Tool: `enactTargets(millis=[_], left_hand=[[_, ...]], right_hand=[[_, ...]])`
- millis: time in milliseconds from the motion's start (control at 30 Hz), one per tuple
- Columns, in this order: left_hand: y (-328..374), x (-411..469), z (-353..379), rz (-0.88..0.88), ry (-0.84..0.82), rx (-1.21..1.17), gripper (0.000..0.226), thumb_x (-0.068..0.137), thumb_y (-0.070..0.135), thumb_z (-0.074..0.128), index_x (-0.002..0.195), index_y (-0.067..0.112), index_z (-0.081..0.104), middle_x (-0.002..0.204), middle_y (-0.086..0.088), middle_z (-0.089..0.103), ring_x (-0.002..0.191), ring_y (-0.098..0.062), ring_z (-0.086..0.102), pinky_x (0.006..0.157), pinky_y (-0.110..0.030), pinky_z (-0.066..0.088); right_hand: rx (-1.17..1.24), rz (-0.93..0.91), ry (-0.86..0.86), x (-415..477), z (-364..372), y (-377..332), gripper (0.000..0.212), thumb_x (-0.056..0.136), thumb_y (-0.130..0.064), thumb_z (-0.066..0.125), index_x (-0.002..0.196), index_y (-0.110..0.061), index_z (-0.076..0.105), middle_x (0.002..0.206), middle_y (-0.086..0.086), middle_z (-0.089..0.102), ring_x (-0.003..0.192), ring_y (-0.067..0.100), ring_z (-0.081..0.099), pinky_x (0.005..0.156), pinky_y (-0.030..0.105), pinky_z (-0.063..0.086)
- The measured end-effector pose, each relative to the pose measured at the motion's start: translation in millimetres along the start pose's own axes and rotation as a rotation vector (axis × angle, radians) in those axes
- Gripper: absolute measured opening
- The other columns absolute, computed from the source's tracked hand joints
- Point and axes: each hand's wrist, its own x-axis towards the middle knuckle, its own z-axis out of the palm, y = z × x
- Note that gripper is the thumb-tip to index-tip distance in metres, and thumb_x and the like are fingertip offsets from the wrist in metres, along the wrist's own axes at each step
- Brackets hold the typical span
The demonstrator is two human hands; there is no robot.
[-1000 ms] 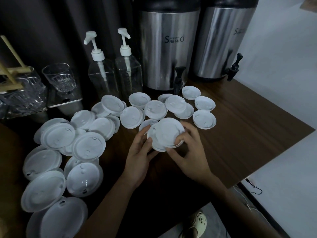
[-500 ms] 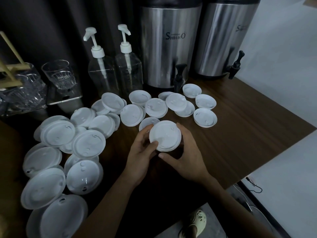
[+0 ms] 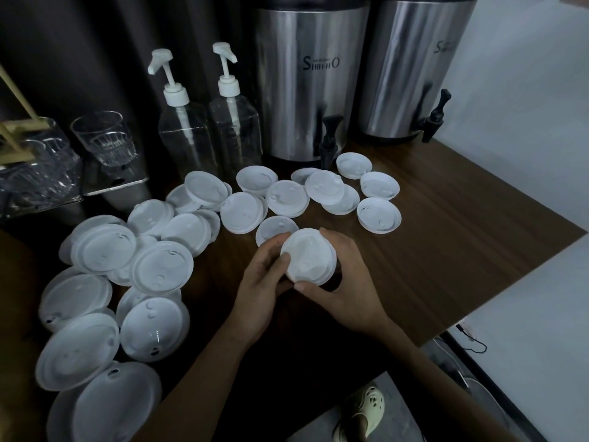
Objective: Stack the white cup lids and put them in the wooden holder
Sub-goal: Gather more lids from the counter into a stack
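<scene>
Between the left hand point(image 3: 263, 283) and right hand point(image 3: 349, 293), curled fingers point(image 3: 335, 238) grip a lid stack point(image 3: 307, 254), its underside hidden.

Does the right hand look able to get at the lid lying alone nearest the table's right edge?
Probably yes: only bare table lies between the right hand and that lid. But it grips the lid stack, shared with the left hand, so it must let go first.
</scene>
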Motion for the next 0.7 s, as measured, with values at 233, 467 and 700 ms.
enactTargets(millis=[233, 467, 700], left_hand=[[0.9, -0.3, 1.0, -0.030, 0.036, -0.005, 0.031, 0.108, 0.021, 0.051, 0.135, 0.028, 0.065, 0.140, 0.007, 0.067, 0.132, -0.019, 0.063, 0.101, -0.045, 0.058], [0.1, 0.6, 0.9, -0.026, -0.019, 0.052, 0.033, 0.107, 0.018, 0.054, 0.135, 0.032, 0.065, 0.139, 0.009, 0.067, 0.132, -0.016, 0.063, 0.098, -0.038, 0.059], [1.3, -0.1, 0.2, -0.039, -0.047, 0.039, 0.036, 0.108, 0.014, 0.052, 0.133, 0.035, 0.066, 0.138, 0.012, 0.068, 0.133, -0.012, 0.062, 0.098, -0.032, 0.057]], right_hand=[[-0.014, -0.016, -0.061, 0.6, -1.7, 1.7, 0.084, 0.080, -0.031, 0.083, 0.152, -0.015, 0.042, 0.152, 0.000, 0.046, 0.144, 0.016, 0.043, 0.117, 0.029, 0.040], [0.000, -0.017, -0.149, 2.2, -6.4, 0.4, 0.091, 0.073, -0.030, 0.072, 0.157, -0.021, 0.038, 0.156, 0.001, 0.036, 0.146, 0.014, 0.038, 0.113, 0.017, 0.037], [0.044, -0.014, -0.221, 2.8, -10.3, 1.6, 0.085, 0.077, -0.024, 0.070, 0.156, -0.016, 0.040, 0.157, 0.004, 0.040, 0.147, 0.017, 0.039, 0.115, 0.020, 0.037]])
